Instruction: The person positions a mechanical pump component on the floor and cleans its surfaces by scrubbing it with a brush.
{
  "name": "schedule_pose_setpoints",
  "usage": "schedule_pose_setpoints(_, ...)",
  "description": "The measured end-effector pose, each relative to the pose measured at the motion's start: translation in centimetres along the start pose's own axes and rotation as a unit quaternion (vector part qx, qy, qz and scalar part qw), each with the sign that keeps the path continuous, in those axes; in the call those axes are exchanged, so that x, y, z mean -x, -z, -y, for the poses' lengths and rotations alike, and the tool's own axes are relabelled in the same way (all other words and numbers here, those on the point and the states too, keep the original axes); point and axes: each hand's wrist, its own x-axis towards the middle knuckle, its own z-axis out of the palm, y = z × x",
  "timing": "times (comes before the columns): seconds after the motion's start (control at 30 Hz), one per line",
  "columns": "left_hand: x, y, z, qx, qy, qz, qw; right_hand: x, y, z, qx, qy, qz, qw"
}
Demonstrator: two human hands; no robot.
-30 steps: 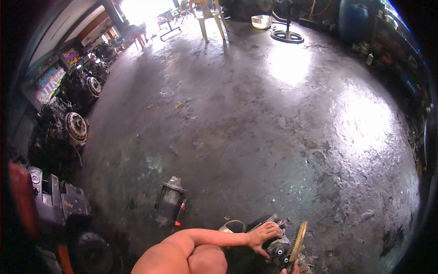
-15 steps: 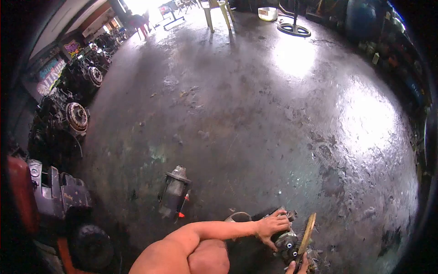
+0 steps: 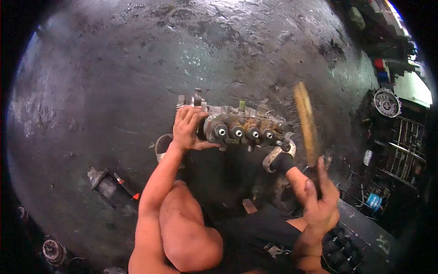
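Note:
A metal engine part point(image 3: 246, 125) with a row of several round black fittings lies on the dark floor in front of me. My left hand point(image 3: 188, 130) grips its left end, fingers over the top and thumb along the lower edge. To the right of the part, my right hand point(image 3: 320, 203) holds a wooden-handled brush point(image 3: 305, 121) by its lower end. The brush stands roughly upright, its thin bristles facing the part, slightly blurred. Curved pale metal pieces show at the part's lower left point(image 3: 163, 145) and lower right point(image 3: 270, 160).
On the floor at the left lie a cylindrical metal part point(image 3: 104, 182) and a red-tipped tool point(image 3: 127, 186). A small brown piece point(image 3: 249, 206) lies between my legs. At the right are a round metal housing point(image 3: 387, 102), a rack point(image 3: 404, 150) and a blue item point(image 3: 374, 202).
The view has swung down and to the right, bringing the engine part to the centre. The brush and right hand now show fully. My left hand still grips the part's left end.

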Motion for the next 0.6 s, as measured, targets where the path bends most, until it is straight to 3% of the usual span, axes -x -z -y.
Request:
schedule_pose_setpoints(0.03,0.2,0.0,-0.1,0.006,0.008,-0.003,1.0,-0.1,-0.8,0.3,0.009,0.0,0.005,1.0)
schedule_pose_setpoints(0.1,0.4,0.2,0.2,-0.01,0.005,0.001,1.0,-0.9,-5.0,0.2,0.026,-0.003,0.112,0.993)
schedule_pose_setpoints(0.17,0.4,0.2,0.2,-0.008,0.007,-0.011,1.0,-3.2,-9.9,-0.8,0.008,0.02,0.074,0.997)
schedule_pose_setpoints(0.3,0.7,0.5,-0.2,-0.004,0.003,-0.007,1.0,-6.8,-7.4,-0.1,0.106,0.056,0.101,0.988)
schedule_pose_setpoints(0.37,0.2,0.5,0.4,-0.006,0.014,-0.02,1.0,-6.3,-3.8,0.9,-0.015,0.072,0.074,0.995)
schedule_pose_setpoints(0.47,0.3,0.8,0.3,0.005,-0.004,-0.006,1.0,-3.7,-0.8,-0.3,0.038,0.012,0.069,0.997)
schedule_pose_setpoints(0.57,0.8,0.5,0.6,0.013,-0.005,-0.02,1.0,-5.1,-5.5,-0.5,0.04,0.029,0.149,0.988)
schedule_pose_setpoints(0.6,1.0,0.4,0.7,0.015,-0.005,-0.019,1.0,-6.5,-7.2,-1.2,0.055,0.083,0.138,0.985)
